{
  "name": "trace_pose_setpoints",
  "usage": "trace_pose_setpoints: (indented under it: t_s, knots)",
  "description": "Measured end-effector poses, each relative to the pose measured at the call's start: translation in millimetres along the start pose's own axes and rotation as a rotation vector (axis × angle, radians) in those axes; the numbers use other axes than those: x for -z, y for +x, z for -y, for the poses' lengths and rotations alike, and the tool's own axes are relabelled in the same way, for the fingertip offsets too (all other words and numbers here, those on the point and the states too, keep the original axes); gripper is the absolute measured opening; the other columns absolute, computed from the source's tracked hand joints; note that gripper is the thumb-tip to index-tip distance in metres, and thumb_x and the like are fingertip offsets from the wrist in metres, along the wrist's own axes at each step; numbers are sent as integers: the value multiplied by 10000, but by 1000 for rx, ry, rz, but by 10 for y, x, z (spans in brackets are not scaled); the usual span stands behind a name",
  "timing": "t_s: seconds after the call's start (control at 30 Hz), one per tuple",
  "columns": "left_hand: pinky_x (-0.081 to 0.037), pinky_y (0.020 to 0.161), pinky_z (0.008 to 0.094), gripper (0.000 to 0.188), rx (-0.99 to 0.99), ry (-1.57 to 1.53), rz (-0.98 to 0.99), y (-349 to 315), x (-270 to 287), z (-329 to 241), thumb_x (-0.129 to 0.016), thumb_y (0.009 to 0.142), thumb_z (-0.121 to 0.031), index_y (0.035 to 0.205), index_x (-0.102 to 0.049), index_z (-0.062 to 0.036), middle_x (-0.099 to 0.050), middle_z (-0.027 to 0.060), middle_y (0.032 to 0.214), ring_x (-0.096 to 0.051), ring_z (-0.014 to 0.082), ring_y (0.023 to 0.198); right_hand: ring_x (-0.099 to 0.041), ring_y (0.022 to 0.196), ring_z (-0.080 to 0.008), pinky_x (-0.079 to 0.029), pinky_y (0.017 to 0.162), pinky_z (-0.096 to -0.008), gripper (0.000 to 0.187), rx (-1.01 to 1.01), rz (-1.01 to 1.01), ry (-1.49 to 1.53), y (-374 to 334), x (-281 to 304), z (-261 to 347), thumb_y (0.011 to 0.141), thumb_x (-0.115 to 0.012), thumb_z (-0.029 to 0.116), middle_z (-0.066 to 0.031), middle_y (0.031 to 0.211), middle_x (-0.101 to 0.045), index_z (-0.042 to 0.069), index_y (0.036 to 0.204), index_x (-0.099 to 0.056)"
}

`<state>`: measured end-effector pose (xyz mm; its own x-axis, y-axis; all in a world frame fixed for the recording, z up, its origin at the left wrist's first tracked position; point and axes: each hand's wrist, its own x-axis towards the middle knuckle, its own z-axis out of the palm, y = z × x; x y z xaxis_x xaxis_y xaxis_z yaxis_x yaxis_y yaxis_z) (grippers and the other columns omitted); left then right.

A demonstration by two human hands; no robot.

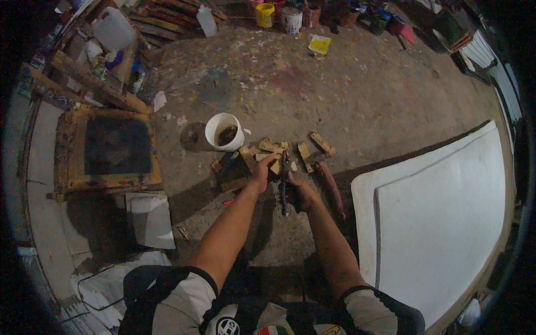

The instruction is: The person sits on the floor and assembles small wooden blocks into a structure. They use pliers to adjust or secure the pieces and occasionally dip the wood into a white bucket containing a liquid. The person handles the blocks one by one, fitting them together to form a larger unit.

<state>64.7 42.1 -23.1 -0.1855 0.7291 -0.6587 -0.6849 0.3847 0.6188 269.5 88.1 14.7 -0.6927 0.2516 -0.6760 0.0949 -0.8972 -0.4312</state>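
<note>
My left hand (260, 175) is closed around the side of a small wood block (276, 166) among other wood pieces. In my right hand (301, 192) is a dark pair of pliers (283, 187), with its jaws up against the block and its handles pointing back toward me. Several short wood offcuts (270, 146) lie on the floor just beyond my hands. To the right of them rests a long reddish-brown tool handle (331, 190); its far end is hard to make out. A white bucket (215, 132) with brown contents stands beyond my left hand.
A wooden frame with a dark panel (118, 146) lies at the left, near a white sheet (151, 218). A large white board (441, 206) fills the right. Paint pots, including a yellow bucket (265, 15), line the far edge. A translucent jug (113, 29) stands far left.
</note>
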Motion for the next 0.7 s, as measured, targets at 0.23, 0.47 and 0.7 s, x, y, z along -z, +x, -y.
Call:
trace_pose_setpoints:
  t_s: [0.23, 0.47, 0.7]
  knots:
    - [-421, 1097, 401, 555, 140, 148, 53, -372, -311, -322, -510, 1059, -477, 1456, -552, -91, -566, 88, 1453, -532, 234, 1309, -683, 744, -210, -552, 668, -373, 415, 33, -14, -152, -180, -172, 52, 1018, -642, 454, -77, 875, -692, 59, 1143, -626]
    - [-514, 954, 453, 461, -186, 561, -87, -144, -43, -244, -493, 1057, -259, 1486, -521, -91, -663, 135, 1293, -622, 301, 1170, -690, 695, -247, -557, 628, -373, 420, 27, -48, -163, -26, -457, 20, 1040, -593, 467, -107, 820, -684, 54, 1118, -614]
    - [-551, 884, 444, 539, -798, 977, -147, -3, -54, -128, -450, 979, -40, 1512, -500, -105, -699, 186, 1209, -674, 352, 1096, -676, 678, -252, -551, 610, -375, 403, 5, -18, 27, -50, -522, 264, 1052, -576, 442, -110, 824, -688, 45, 1100, -633]
